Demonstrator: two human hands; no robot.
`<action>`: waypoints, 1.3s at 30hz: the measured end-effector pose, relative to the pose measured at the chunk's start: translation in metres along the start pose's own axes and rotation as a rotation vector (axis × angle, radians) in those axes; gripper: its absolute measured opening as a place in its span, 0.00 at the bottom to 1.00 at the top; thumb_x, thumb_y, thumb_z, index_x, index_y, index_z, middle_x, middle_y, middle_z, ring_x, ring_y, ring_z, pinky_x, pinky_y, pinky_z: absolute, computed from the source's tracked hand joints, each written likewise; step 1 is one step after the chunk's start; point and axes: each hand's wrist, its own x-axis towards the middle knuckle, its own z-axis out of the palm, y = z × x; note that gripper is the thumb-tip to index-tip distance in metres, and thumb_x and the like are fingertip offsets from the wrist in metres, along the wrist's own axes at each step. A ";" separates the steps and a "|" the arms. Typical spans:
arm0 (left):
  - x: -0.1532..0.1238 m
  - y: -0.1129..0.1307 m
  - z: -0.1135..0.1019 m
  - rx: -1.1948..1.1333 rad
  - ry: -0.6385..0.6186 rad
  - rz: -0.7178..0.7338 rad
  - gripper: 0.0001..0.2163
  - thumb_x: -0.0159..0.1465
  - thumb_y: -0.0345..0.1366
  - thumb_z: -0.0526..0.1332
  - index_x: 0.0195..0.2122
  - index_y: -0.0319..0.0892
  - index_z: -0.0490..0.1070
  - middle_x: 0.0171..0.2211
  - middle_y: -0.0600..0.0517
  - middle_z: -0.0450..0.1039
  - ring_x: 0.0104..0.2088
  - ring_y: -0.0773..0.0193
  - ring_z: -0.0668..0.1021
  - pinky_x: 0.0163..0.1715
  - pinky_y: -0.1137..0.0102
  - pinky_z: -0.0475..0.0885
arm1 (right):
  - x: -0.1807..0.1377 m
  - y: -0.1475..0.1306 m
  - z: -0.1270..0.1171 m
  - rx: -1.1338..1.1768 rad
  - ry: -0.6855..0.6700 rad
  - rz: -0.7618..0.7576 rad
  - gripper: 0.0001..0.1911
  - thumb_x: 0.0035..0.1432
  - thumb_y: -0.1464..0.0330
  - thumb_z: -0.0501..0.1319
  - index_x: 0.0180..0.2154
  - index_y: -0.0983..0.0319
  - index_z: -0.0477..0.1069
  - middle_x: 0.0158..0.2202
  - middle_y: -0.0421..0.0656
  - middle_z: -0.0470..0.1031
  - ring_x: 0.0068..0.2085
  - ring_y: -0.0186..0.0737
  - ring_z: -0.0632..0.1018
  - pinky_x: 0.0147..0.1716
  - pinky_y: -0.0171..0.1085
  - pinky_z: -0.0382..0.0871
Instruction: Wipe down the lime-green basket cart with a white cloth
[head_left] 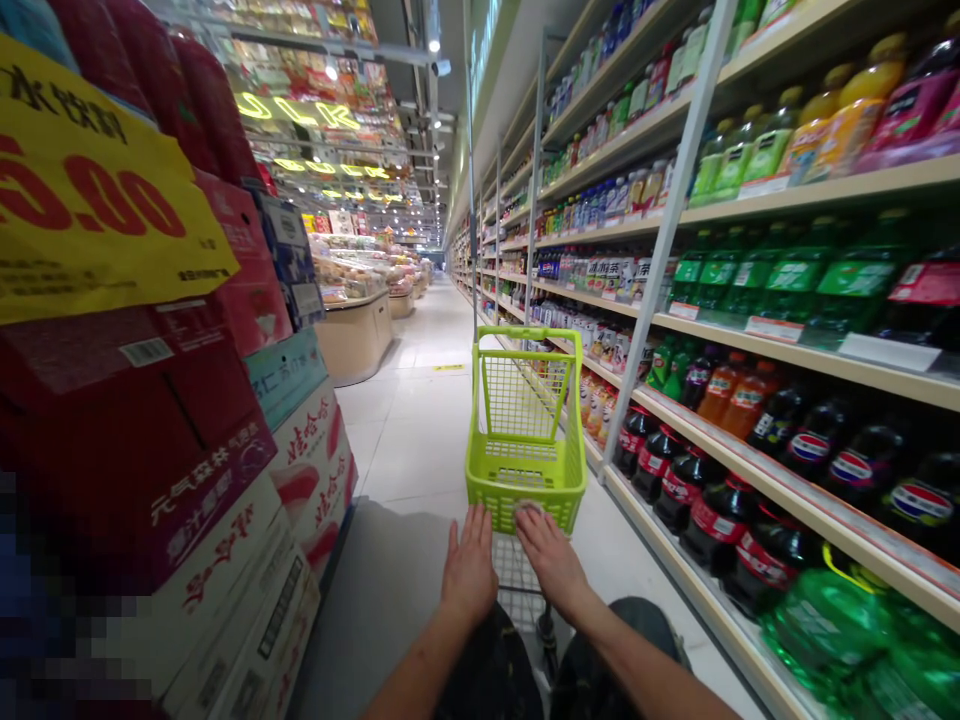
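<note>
A lime-green plastic shopping basket (525,475) with slotted walls stands in the middle of the head view, and its inside shows nothing but the grid floor. Below its near side is a light wire rack (516,566), partly hidden by my arms. My left hand (471,568) has its fingers stretched forward at the basket's near left corner. Beside it, my right hand (551,558) lies palm down with straight fingers against the near wall. Neither hand is wrapped round anything. Whether the left fingertips touch the basket I cannot tell.
Drink shelves (795,350) line the right side, with large cola bottles (712,520) and green bottles (825,610) low down. Stacked drink cartons (225,430) rise close on the left under a yellow price sign (97,190). A tiled aisle (420,410) runs ahead past a rounded display counter (356,340).
</note>
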 end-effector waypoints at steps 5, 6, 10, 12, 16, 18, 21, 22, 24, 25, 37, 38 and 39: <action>-0.001 0.015 -0.002 0.010 0.016 0.079 0.35 0.50 0.30 0.48 0.61 0.34 0.39 0.63 0.48 0.34 0.62 0.61 0.39 0.60 0.57 0.39 | -0.010 0.006 -0.010 0.017 -0.003 0.019 0.21 0.56 0.79 0.47 0.51 0.64 0.63 0.54 0.48 0.65 0.60 0.42 0.54 0.51 0.47 0.61; -0.001 0.017 -0.002 0.012 0.016 0.076 0.35 0.50 0.30 0.48 0.61 0.34 0.39 0.63 0.48 0.34 0.62 0.60 0.39 0.60 0.57 0.38 | -0.007 0.009 -0.013 0.015 0.007 0.054 0.22 0.57 0.79 0.47 0.52 0.64 0.62 0.55 0.48 0.62 0.60 0.43 0.53 0.52 0.48 0.60; -0.002 0.026 -0.003 0.010 0.006 0.091 0.36 0.50 0.32 0.49 0.61 0.34 0.38 0.63 0.47 0.33 0.62 0.59 0.39 0.60 0.57 0.39 | -0.014 0.025 -0.018 -0.043 0.018 0.093 0.22 0.57 0.79 0.46 0.52 0.64 0.62 0.55 0.48 0.62 0.60 0.44 0.53 0.51 0.49 0.61; -0.002 0.029 -0.004 0.011 -0.009 0.123 0.36 0.51 0.33 0.49 0.61 0.34 0.37 0.63 0.48 0.32 0.62 0.59 0.38 0.60 0.57 0.39 | -0.030 0.027 -0.016 -0.079 0.017 0.068 0.23 0.55 0.81 0.45 0.50 0.64 0.65 0.52 0.47 0.67 0.60 0.42 0.55 0.50 0.46 0.63; -0.001 0.030 -0.007 0.010 -0.011 0.156 0.35 0.52 0.33 0.48 0.61 0.34 0.37 0.63 0.48 0.32 0.62 0.59 0.39 0.60 0.57 0.39 | -0.040 0.027 -0.020 -0.066 -0.006 0.106 0.25 0.54 0.82 0.45 0.51 0.63 0.63 0.54 0.47 0.65 0.60 0.42 0.54 0.51 0.47 0.62; 0.000 0.031 -0.009 0.010 0.000 0.141 0.35 0.51 0.32 0.49 0.61 0.34 0.37 0.63 0.47 0.33 0.62 0.59 0.39 0.60 0.57 0.38 | -0.035 0.030 -0.025 -0.039 -0.015 0.161 0.25 0.55 0.81 0.45 0.54 0.64 0.60 0.57 0.49 0.60 0.61 0.43 0.52 0.52 0.50 0.59; -0.001 0.034 -0.012 0.015 -0.003 0.147 0.35 0.52 0.32 0.49 0.61 0.34 0.37 0.63 0.47 0.33 0.62 0.59 0.39 0.60 0.57 0.38 | -0.039 0.034 -0.025 -0.048 0.015 0.209 0.26 0.55 0.81 0.45 0.54 0.64 0.59 0.57 0.49 0.60 0.61 0.43 0.52 0.53 0.51 0.58; -0.001 0.035 -0.013 0.016 -0.010 0.164 0.35 0.52 0.32 0.48 0.61 0.34 0.37 0.63 0.47 0.32 0.62 0.59 0.38 0.60 0.57 0.38 | -0.044 0.033 -0.023 -0.056 0.029 0.205 0.26 0.55 0.82 0.45 0.54 0.63 0.59 0.56 0.48 0.61 0.61 0.41 0.53 0.53 0.50 0.59; -0.003 0.034 -0.013 0.015 -0.021 0.198 0.34 0.53 0.32 0.48 0.61 0.34 0.37 0.63 0.48 0.32 0.62 0.60 0.38 0.60 0.58 0.38 | -0.049 0.029 -0.018 -0.057 0.040 0.184 0.27 0.54 0.83 0.44 0.53 0.62 0.61 0.55 0.48 0.63 0.60 0.39 0.54 0.52 0.48 0.60; -0.003 0.032 -0.012 0.014 -0.023 0.206 0.34 0.53 0.32 0.47 0.61 0.35 0.37 0.63 0.48 0.32 0.62 0.60 0.38 0.60 0.58 0.38 | -0.047 0.025 -0.017 -0.046 0.036 0.177 0.27 0.54 0.83 0.44 0.53 0.63 0.61 0.55 0.48 0.63 0.60 0.39 0.54 0.52 0.47 0.60; -0.006 -0.021 0.000 0.102 0.053 -0.049 0.37 0.48 0.29 0.49 0.61 0.33 0.39 0.63 0.47 0.34 0.62 0.58 0.41 0.59 0.56 0.43 | 0.010 -0.024 0.014 0.029 0.026 0.022 0.22 0.54 0.81 0.47 0.48 0.63 0.66 0.50 0.46 0.69 0.56 0.41 0.63 0.47 0.44 0.67; -0.007 -0.025 0.001 0.102 0.054 -0.059 0.37 0.48 0.29 0.49 0.61 0.33 0.39 0.63 0.47 0.34 0.62 0.58 0.41 0.59 0.56 0.43 | 0.016 -0.028 0.017 0.031 0.021 0.010 0.22 0.54 0.81 0.47 0.48 0.63 0.66 0.51 0.46 0.68 0.56 0.42 0.62 0.48 0.45 0.66; -0.007 -0.027 0.001 0.100 0.054 -0.076 0.37 0.47 0.29 0.49 0.61 0.33 0.40 0.63 0.46 0.34 0.62 0.58 0.41 0.59 0.56 0.43 | 0.024 -0.032 0.019 0.040 0.018 0.003 0.22 0.54 0.80 0.47 0.49 0.63 0.66 0.53 0.46 0.66 0.57 0.43 0.61 0.49 0.46 0.65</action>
